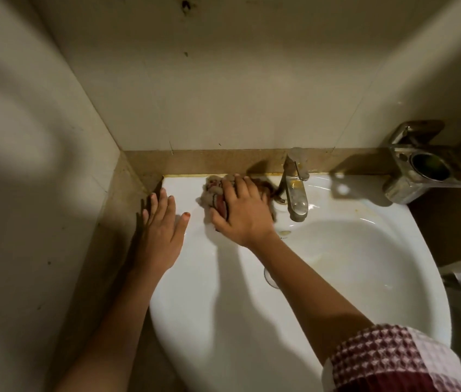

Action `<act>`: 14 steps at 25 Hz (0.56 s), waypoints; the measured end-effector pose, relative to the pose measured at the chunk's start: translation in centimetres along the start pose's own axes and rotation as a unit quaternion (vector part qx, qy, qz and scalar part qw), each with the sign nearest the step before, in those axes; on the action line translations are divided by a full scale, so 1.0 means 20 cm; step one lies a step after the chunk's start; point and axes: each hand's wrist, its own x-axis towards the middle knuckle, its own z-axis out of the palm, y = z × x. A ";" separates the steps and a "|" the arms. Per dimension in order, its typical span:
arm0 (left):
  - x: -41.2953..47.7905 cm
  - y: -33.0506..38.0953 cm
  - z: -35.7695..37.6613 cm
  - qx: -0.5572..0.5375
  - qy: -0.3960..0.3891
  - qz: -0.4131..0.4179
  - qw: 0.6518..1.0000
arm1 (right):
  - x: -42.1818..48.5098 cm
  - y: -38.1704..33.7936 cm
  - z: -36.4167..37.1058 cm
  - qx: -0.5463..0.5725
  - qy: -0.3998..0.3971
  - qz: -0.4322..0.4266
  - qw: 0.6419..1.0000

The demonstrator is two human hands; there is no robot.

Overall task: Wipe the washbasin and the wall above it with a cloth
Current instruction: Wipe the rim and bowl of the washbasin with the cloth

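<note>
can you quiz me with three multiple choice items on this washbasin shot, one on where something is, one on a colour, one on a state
1. Where is the cloth?
A. in the bowl by the drain
B. on the washbasin ledge left of the tap
C. on the wall

2. What colour is the washbasin?
A. white
B. blue
C. black

3. What is the left hand doing?
A. gripping the tap
B. holding the cloth
C. lying flat and open on the rim

Key: 1 B, the right hand presses it onto the back ledge beside the tap; 2 A, the glazed surface shows white; 3 C, its fingers are spread with nothing in them.
</note>
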 end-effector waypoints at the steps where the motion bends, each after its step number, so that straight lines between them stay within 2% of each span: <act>1: 0.00 0.01 -0.01 -0.010 0.001 -0.009 1.000 | -0.03 0.03 -0.01 0.008 0.000 0.010 1.000; 8: 0.00 0.03 -0.02 -0.054 0.015 -0.044 0.997 | 0.01 -0.10 0.00 -0.024 -0.011 0.082 0.996; 11: -0.01 0.03 -0.02 -0.044 0.024 -0.025 0.998 | 0.04 -0.22 0.03 -0.010 -0.002 0.008 1.000; 14: -0.02 0.04 -0.01 -0.076 0.032 -0.025 0.996 | 0.09 -0.29 0.02 0.036 -0.033 -0.066 0.997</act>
